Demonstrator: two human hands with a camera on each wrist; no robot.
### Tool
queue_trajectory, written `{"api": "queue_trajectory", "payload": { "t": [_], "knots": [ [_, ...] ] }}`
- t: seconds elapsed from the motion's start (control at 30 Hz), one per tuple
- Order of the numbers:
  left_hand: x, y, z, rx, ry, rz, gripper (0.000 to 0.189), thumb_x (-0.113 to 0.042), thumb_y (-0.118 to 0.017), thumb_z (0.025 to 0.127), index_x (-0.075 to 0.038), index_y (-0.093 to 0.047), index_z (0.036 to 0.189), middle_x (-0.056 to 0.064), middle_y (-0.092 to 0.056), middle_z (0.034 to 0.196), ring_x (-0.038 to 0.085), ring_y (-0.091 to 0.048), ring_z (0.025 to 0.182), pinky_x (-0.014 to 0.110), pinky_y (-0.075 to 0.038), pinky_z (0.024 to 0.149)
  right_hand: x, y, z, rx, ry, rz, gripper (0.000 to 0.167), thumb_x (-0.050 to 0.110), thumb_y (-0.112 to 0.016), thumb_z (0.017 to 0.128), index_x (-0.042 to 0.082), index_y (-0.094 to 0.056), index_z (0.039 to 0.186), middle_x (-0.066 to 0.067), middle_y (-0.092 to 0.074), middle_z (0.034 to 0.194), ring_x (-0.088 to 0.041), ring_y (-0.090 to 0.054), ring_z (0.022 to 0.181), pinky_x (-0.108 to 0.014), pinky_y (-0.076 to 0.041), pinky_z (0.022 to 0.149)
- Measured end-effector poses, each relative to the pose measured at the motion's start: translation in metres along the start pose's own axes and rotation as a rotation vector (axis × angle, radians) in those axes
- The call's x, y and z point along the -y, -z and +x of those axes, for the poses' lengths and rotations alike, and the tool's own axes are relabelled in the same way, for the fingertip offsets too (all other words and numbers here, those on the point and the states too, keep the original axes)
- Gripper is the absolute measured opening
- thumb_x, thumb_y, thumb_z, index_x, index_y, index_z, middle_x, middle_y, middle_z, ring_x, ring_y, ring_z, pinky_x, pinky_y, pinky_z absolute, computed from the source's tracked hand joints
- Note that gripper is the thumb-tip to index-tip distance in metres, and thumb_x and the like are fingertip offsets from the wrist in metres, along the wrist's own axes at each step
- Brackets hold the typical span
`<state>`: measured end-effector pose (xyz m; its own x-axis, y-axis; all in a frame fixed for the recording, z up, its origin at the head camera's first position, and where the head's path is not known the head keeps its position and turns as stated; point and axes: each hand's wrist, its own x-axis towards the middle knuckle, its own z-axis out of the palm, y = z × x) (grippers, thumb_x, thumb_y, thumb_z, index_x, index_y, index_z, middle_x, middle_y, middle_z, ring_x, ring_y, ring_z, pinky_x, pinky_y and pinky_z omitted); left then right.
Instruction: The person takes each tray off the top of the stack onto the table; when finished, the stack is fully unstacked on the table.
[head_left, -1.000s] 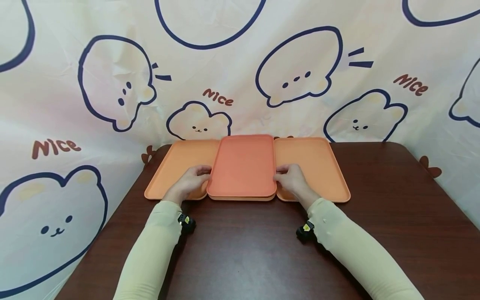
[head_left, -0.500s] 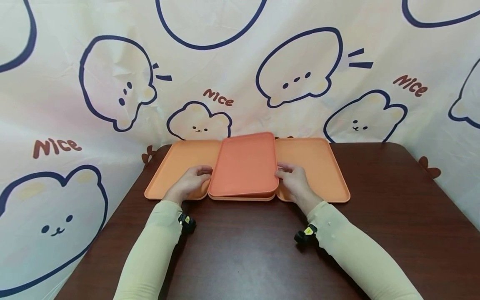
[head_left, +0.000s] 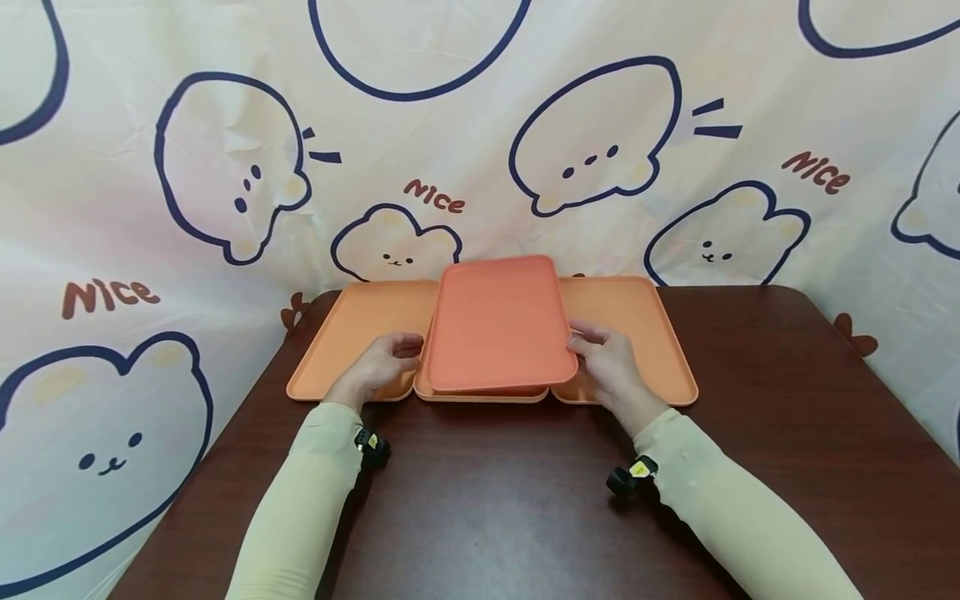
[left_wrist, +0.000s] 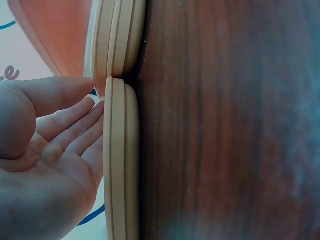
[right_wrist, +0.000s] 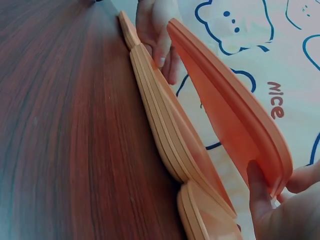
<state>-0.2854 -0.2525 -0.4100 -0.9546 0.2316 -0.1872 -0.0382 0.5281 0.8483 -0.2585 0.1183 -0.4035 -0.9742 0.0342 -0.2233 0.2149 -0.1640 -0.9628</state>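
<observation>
A coral-pink tray [head_left: 498, 325] is raised and tilted above the middle stack of orange trays [head_left: 480, 397], its right side higher in the head view. My right hand [head_left: 609, 363] pinches its right edge; in the right wrist view the thumb [right_wrist: 257, 190] lies against its underside. My left hand [head_left: 380, 363] is over the left orange tray [head_left: 352, 325], beside the middle stack. In the left wrist view its fingers are nearly straight, with the thumb tip [left_wrist: 82, 87] close to the stack's edge. Nothing is held there, and the coral tray stands clear of it.
On the right lies another orange tray [head_left: 626, 325], partly under my right hand. All the stacks rest side by side near the back of a dark brown wooden table [head_left: 487, 500]. A patterned cloth [head_left: 480, 125] hangs right behind the table.
My right hand has moved right and lifted the coral tray's right side off the middle stack, sliding it rightward. An orange rim now shows beneath it. My left hand has stayed nearly still.
</observation>
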Motion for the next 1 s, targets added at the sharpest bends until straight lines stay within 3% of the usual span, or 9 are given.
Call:
{"api": "queue_trajectory", "payload": {
  "t": [0.17,0.27,0.43,0.6,0.7,0.83,0.9,1.0],
  "knots": [
    [-0.001,-0.001,0.001,-0.006,0.000,0.033,0.053,-0.005,-0.057,0.109,0.006,-0.045,0.160,0.028,-0.047,0.164,0.044,-0.043,0.154,0.057,-0.038,0.127,0.007,0.021,-0.007,-0.030,0.017,0.025,0.049,0.004,-0.061,0.108,0.006,-0.057,0.157,-0.003,-0.065,0.128,-0.003,-0.071,0.091,-0.018,-0.061,0.079],
    [-0.002,-0.002,0.001,-0.008,0.016,0.044,0.052,-0.005,-0.057,0.110,0.004,-0.047,0.160,0.027,-0.048,0.164,0.043,-0.045,0.154,0.056,-0.040,0.126,0.012,0.035,-0.010,-0.058,0.005,0.029,0.051,0.004,-0.061,0.108,0.007,-0.056,0.158,0.001,-0.066,0.125,-0.001,-0.071,0.091,-0.017,-0.061,0.078],
    [-0.002,-0.003,0.003,-0.009,0.055,0.047,0.052,-0.007,-0.057,0.110,0.001,-0.047,0.161,0.024,-0.047,0.166,0.040,-0.044,0.156,0.054,-0.040,0.127,0.019,0.059,-0.016,-0.128,-0.024,0.006,0.051,0.006,-0.061,0.109,0.012,-0.056,0.159,-0.010,-0.059,0.154,0.000,-0.069,0.101,-0.016,-0.061,0.079],
    [-0.002,-0.003,0.003,-0.006,0.054,0.060,0.052,-0.009,-0.056,0.111,0.000,-0.047,0.161,0.024,-0.047,0.167,0.040,-0.042,0.156,0.055,-0.039,0.127,0.022,0.082,-0.020,-0.162,-0.055,0.004,0.053,0.009,-0.057,0.111,0.016,-0.050,0.163,-0.010,-0.039,0.175,-0.013,-0.059,0.138,-0.015,-0.061,0.085],
    [-0.002,-0.002,0.001,-0.002,0.055,0.069,0.052,-0.010,-0.057,0.111,0.000,-0.047,0.161,0.024,-0.046,0.167,0.041,-0.041,0.157,0.055,-0.039,0.127,0.023,0.093,-0.022,-0.174,-0.070,0.003,0.053,0.011,-0.056,0.112,0.018,-0.048,0.164,-0.007,-0.034,0.177,-0.019,-0.049,0.151,-0.022,-0.058,0.100],
    [-0.003,0.000,-0.001,-0.001,0.057,0.076,0.052,-0.011,-0.057,0.111,0.000,-0.047,0.161,0.024,-0.046,0.167,0.041,-0.040,0.157,0.055,-0.039,0.127,0.023,0.108,-0.025,-0.181,-0.091,-0.009,0.053,0.016,-0.056,0.113,0.022,-0.047,0.165,-0.006,-0.032,0.179,-0.023,-0.045,0.155,-0.035,-0.047,0.116],
    [-0.003,0.000,-0.001,0.000,0.060,0.077,0.052,-0.011,-0.057,0.111,0.000,-0.047,0.161,0.024,-0.046,0.167,0.040,-0.040,0.157,0.055,-0.039,0.127,0.024,0.116,-0.027,-0.186,-0.094,-0.002,0.054,0.018,-0.056,0.113,0.023,-0.046,0.166,-0.006,-0.032,0.179,-0.024,-0.045,0.156,-0.034,-0.050,0.113],
    [-0.003,0.001,0.000,0.001,0.061,0.077,0.053,-0.011,-0.057,0.111,0.000,-0.046,0.162,0.023,-0.045,0.168,0.040,-0.039,0.158,0.055,-0.039,0.127,0.024,0.127,-0.030,-0.191,-0.080,0.029,0.055,0.017,-0.056,0.113,0.021,-0.045,0.166,-0.008,-0.032,0.178,-0.021,-0.048,0.152,-0.025,-0.059,0.096]
  ]
}}
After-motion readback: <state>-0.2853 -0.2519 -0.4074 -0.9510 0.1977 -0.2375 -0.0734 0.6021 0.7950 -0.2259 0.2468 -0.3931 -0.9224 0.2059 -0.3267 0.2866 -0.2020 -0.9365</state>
